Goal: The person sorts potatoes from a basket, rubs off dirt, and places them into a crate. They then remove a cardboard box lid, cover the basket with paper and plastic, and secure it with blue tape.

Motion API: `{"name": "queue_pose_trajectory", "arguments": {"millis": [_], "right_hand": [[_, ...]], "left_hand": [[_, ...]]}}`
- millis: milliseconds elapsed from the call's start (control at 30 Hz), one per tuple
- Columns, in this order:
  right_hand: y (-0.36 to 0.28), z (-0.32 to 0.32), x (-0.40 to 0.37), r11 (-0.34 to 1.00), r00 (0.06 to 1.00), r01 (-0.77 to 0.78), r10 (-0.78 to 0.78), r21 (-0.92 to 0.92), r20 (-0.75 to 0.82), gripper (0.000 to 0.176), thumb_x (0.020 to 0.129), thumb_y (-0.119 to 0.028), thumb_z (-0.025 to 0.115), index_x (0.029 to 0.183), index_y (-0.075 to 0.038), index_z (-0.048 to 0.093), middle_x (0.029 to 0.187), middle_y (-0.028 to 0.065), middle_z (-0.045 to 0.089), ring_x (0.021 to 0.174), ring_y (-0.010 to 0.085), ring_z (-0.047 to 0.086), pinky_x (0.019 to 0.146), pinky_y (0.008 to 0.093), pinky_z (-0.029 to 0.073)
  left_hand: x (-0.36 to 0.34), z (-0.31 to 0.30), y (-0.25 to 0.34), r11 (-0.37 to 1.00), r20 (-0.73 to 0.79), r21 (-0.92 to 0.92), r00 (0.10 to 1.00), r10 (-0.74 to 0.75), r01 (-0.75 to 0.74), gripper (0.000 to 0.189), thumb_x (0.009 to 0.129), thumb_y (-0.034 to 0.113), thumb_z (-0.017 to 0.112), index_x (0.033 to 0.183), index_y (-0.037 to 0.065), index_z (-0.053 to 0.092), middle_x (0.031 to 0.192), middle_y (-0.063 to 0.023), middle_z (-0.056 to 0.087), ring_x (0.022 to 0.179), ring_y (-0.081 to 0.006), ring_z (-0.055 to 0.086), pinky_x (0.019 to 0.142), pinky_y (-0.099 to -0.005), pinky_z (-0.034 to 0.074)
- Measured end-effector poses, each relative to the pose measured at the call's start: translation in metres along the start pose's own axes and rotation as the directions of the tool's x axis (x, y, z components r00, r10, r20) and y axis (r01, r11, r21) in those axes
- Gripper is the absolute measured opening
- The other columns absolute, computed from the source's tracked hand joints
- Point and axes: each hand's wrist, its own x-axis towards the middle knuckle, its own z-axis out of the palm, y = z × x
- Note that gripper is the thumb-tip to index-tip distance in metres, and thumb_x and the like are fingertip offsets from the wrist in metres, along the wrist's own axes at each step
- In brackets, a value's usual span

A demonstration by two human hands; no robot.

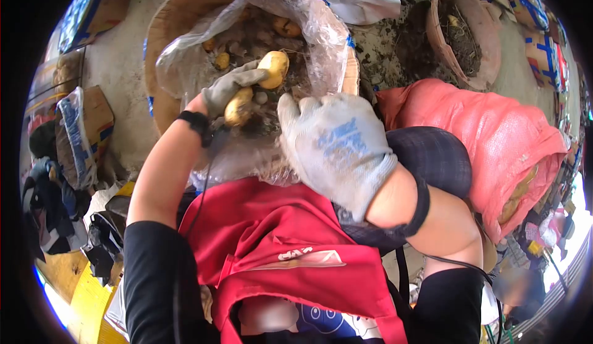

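My left hand, in a grey glove, reaches into a carton lined with clear plastic. Its fingers are closed on a yellow potato. A second potato lies against the underside of the same hand. My right hand, in a pale glove with blue print, is at the carton's near right side, back upward. The fingers curl down and away, and I cannot tell what they hold. More potatoes and a small yellow one lie on the dark, dirty contents of the carton.
A red woven sack with potatoes at its mouth lies to the right. Beyond it stands a pinkish tub with soil and plant scraps. Loose dirt covers the floor between. Taped cartons stand at the far left.
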Motion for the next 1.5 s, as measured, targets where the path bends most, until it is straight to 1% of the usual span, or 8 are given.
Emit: {"name": "queue_pose_trajectory", "arguments": {"millis": [200, 367, 600, 767, 933, 1000, 1133, 1500], "right_hand": [[-0.011, -0.011, 0.010, 0.930, 0.972, 0.037, 0.052, 0.365, -0.231, 0.036, 0.091, -0.023, 0.064, 0.121, -0.005, 0.065, 0.090, 0.0201, 0.072, 0.081, 0.0375, 0.071, 0.073, 0.0469, 0.056], [-0.046, -0.002, 0.017, 0.649, 0.904, 0.320, 0.009, 0.690, -0.428, 0.038, 0.090, -0.013, 0.071, 0.125, -0.001, 0.064, 0.094, 0.0114, 0.071, 0.080, 0.0163, 0.068, 0.076, 0.0315, 0.056], [-0.008, 0.021, 0.039, 0.900, 0.916, 0.023, 0.156, 0.435, -0.371, 0.036, 0.092, -0.009, 0.066, 0.128, -0.003, 0.063, 0.093, 0.0110, 0.072, 0.084, 0.0128, 0.066, 0.082, 0.0291, 0.054], [-0.052, 0.012, 0.025, 0.716, 0.913, 0.311, -0.042, 0.625, -0.406, 0.063, 0.086, -0.021, 0.078, 0.141, -0.004, 0.053, 0.110, 0.0105, 0.070, 0.096, 0.0173, 0.067, 0.088, 0.0324, 0.055], [-0.066, 0.025, 0.040, 0.831, 0.858, 0.398, -0.187, 0.389, -0.479, 0.050, 0.086, -0.016, 0.074, 0.133, -0.008, 0.060, 0.104, 0.0138, 0.072, 0.095, 0.0295, 0.070, 0.085, 0.0386, 0.055], [-0.050, 0.031, 0.062, 0.814, 0.738, 0.392, 0.000, 0.429, -0.675, 0.035, 0.089, -0.022, 0.068, 0.121, -0.008, 0.067, 0.093, 0.0149, 0.073, 0.086, 0.0356, 0.070, 0.081, 0.0459, 0.056], [-0.013, 0.014, 0.064, 0.948, 0.961, -0.036, 0.120, 0.315, -0.250, 0.026, 0.090, -0.020, 0.063, 0.112, -0.008, 0.071, 0.097, 0.0200, 0.073, 0.091, 0.0388, 0.070, 0.082, 0.0458, 0.057], [-0.031, 0.017, 0.060, 0.638, 0.955, 0.200, 0.045, 0.744, -0.295, 0.043, 0.090, -0.035, 0.070, 0.118, -0.002, 0.069, 0.106, 0.0213, 0.072, 0.094, 0.0340, 0.071, 0.080, 0.0386, 0.056]], "left_hand": [[-0.150, 0.053, 0.035, 0.888, -0.110, 0.379, 0.940, 0.322, -0.260, 0.063, 0.082, 0.011, 0.078, 0.140, 0.010, 0.051, 0.117, -0.0006, 0.064, 0.092, -0.0075, 0.062, 0.075, -0.0236, 0.055], [-0.196, 0.084, 0.002, 0.763, -0.247, 0.526, 0.791, 0.559, -0.375, 0.067, 0.076, -0.001, 0.077, 0.138, 0.005, 0.053, 0.121, -0.0037, 0.064, 0.104, -0.0114, 0.062, 0.090, -0.0265, 0.053], [-0.203, 0.092, -0.033, 0.764, -0.303, 0.402, 0.715, 0.631, -0.504, 0.065, 0.076, -0.001, 0.079, 0.135, 0.004, 0.053, 0.122, -0.0053, 0.063, 0.107, -0.0126, 0.063, 0.092, -0.0276, 0.052], [-0.199, 0.088, -0.034, 0.293, -0.238, 0.955, 0.455, 0.858, -0.052, 0.057, 0.074, 0.012, 0.079, 0.128, 0.007, 0.062, 0.119, -0.0110, 0.066, 0.108, -0.0232, 0.065, 0.097, -0.0348, 0.052], [-0.182, 0.084, -0.034, 0.242, -0.209, 0.970, 0.446, 0.870, -0.016, 0.056, 0.072, 0.017, 0.081, 0.124, 0.011, 0.064, 0.120, -0.0138, 0.064, 0.109, -0.0324, 0.065, 0.096, -0.0398, 0.053], [-0.174, 0.073, -0.039, 0.481, -0.293, 0.837, 0.528, 0.797, -0.261, 0.052, 0.077, 0.019, 0.079, 0.124, 0.007, 0.062, 0.115, -0.0116, 0.065, 0.106, -0.0286, 0.067, 0.091, -0.0365, 0.055], [-0.189, 0.071, -0.023, 0.910, -0.398, 0.104, 0.822, 0.407, -0.400, 0.042, 0.091, 0.026, 0.071, 0.124, 0.004, 0.057, 0.098, -0.0036, 0.062, 0.075, -0.0114, 0.061, 0.064, -0.0249, 0.051], [-0.178, 0.068, -0.022, 0.866, -0.324, -0.344, 0.912, 0.253, -0.363, 0.054, 0.095, 0.057, 0.058, 0.116, 0.008, 0.061, 0.072, -0.0003, 0.061, 0.063, -0.0134, 0.058, 0.059, -0.0269, 0.049]]}}
